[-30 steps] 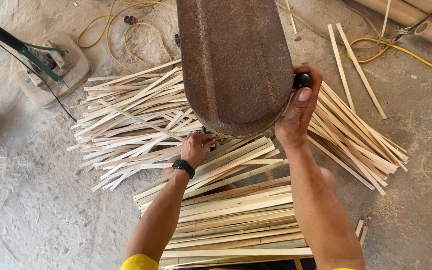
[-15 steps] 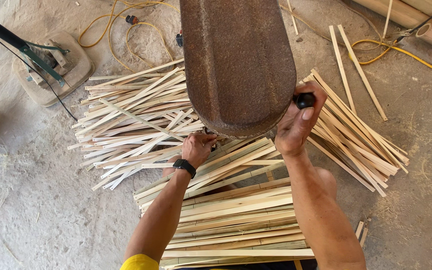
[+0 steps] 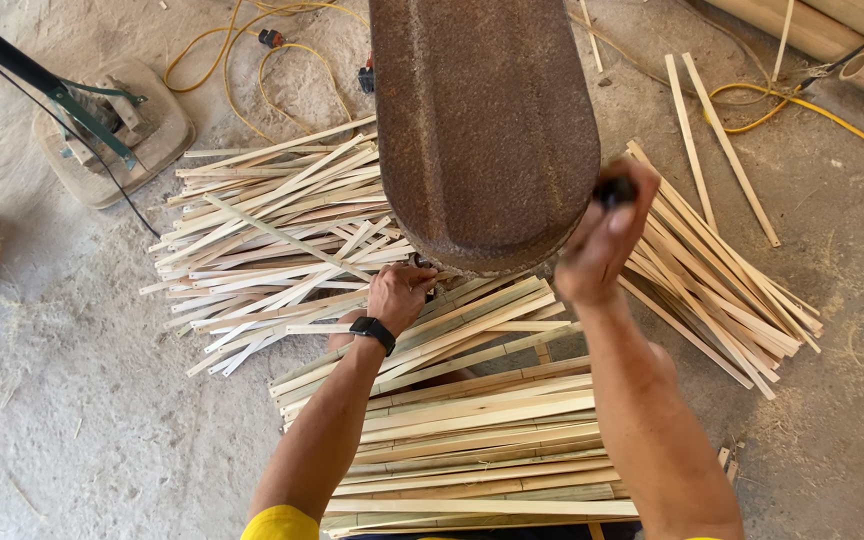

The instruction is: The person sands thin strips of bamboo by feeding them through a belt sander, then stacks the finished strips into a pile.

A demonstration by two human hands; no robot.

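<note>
On the far left we see a flat grey machine base (image 3: pixel 117 125) with a dark slanted post, standing on the dusty concrete floor (image 3: pixel 72 420). Next to it lies a wide fan of thin pale split bamboo slats (image 3: pixel 272 255), which we judge to be pieces already worked. Our left hand (image 3: pixel 399 295), a black watch on its wrist, is curled shut around something small just under the lower edge of the big rust-brown rounded metal housing (image 3: pixel 482 125); what it pinches is hidden from us. Below it, a neat stack of wider pale bamboo strips (image 3: pixel 472 440) lies across our lap, seemingly the stock still left. Our right hand (image 3: pixel 602 240) is clamped around a small black knob (image 3: pixel 614 190) at the housing's right side. Further right lies another heap of thin slats (image 3: pixel 722 290), and a yellow cable (image 3: pixel 802 105) crosses the floor.
</note>
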